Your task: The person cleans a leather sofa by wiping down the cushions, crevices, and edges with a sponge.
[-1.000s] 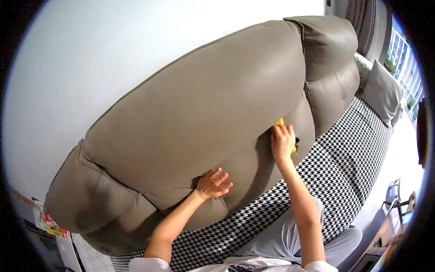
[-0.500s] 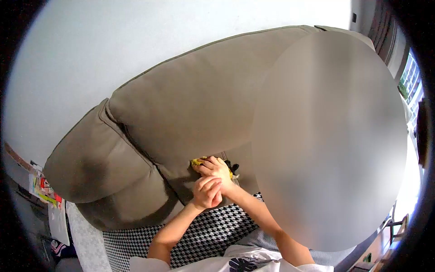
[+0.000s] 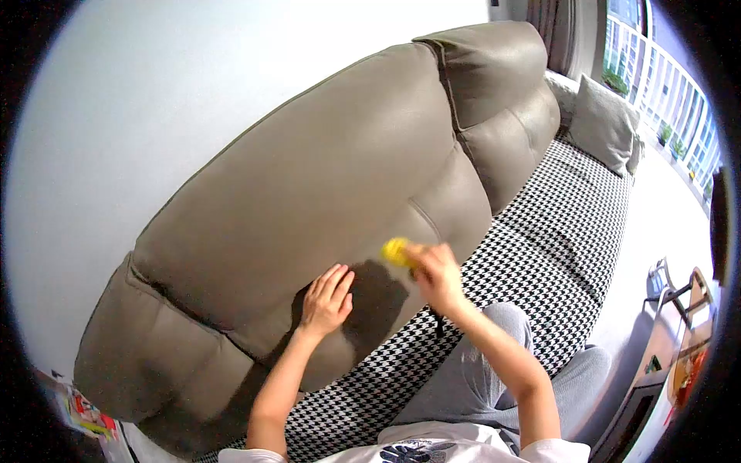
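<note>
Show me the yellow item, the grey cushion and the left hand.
Yellow item (image 3: 395, 251): head view, exposed end.
Grey cushion (image 3: 605, 123): head view, front face.
Left hand (image 3: 325, 305): head view, its back.

We see white wall (image 3: 193, 100) | dark curtain (image 3: 554, 35) beside bright window (image 3: 662, 73) | white railing (image 3: 645, 48), green plants (image 3: 664, 135) near it | pale floor (image 3: 665, 212), brightly lit, at right

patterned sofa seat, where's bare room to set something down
The widest bare patch of seat lies between the grey trousers and the grey cushion, alongside the backrest. The lower backrest is crowded: left hand, right hand and yellow item.
</note>
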The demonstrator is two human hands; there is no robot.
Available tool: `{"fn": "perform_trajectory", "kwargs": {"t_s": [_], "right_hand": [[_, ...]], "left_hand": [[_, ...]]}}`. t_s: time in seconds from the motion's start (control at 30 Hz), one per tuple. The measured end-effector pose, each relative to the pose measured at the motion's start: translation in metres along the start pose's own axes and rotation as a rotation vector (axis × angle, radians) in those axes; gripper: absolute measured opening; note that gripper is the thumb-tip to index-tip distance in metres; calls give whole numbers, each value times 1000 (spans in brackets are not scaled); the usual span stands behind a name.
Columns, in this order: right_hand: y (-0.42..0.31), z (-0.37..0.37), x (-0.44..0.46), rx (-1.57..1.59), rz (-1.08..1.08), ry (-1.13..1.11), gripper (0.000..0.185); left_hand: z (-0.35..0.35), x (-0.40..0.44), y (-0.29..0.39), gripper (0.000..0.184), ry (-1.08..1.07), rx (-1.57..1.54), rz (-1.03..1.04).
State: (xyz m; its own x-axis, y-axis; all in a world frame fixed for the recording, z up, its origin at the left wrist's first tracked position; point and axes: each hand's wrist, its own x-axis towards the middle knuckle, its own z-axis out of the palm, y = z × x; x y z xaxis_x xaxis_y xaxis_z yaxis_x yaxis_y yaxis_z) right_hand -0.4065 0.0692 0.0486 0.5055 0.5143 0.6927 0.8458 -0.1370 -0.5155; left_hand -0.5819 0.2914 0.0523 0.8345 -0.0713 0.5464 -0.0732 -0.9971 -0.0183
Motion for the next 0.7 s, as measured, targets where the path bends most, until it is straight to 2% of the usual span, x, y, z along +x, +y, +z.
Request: {"fn": "perform_trajectory", "kwargs": {"t_s": [0.03,0.1,0.23,0.27,0.3,0.37,0.43,0.5,0.57,0.63,0.67,0.7], "right_hand": [[16,-3,15,-59,36,140,51],[39,-3,41,-116,161,266,50],[90,61,45,-200,400,294,43],[77,76,41,-291,357,356,43],[60,90,34,-383,269,319,46],[2,108,9,-366,196,193,47],[-34,125,-27,-308,46,94,47],[-51,131,-58,-267,-203,-48,45],[-28,127,-56,-214,-393,-83,44],[-4,98,-32,-308,-366,-68,42],[12,86,-20,-390,-239,-42,38],[28,81,-8,-466,-23,0,36]], "left_hand": [[8,-6,-12,52,-74,-51,-36],[23,-15,-20,55,-82,-18,-48],[30,-13,-18,57,-86,41,45],[32,-15,-20,59,-40,23,47],[35,-16,-23,60,3,4,51],[43,-25,-30,63,-26,33,71],[48,-28,-34,69,69,2,94],[43,-28,-34,76,27,-10,117],[42,-28,-31,74,-8,-21,162],[40,-23,-26,71,-85,73,110],[39,-20,-23,67,-76,77,93],[38,-16,-21,67,-74,71,93]]}}
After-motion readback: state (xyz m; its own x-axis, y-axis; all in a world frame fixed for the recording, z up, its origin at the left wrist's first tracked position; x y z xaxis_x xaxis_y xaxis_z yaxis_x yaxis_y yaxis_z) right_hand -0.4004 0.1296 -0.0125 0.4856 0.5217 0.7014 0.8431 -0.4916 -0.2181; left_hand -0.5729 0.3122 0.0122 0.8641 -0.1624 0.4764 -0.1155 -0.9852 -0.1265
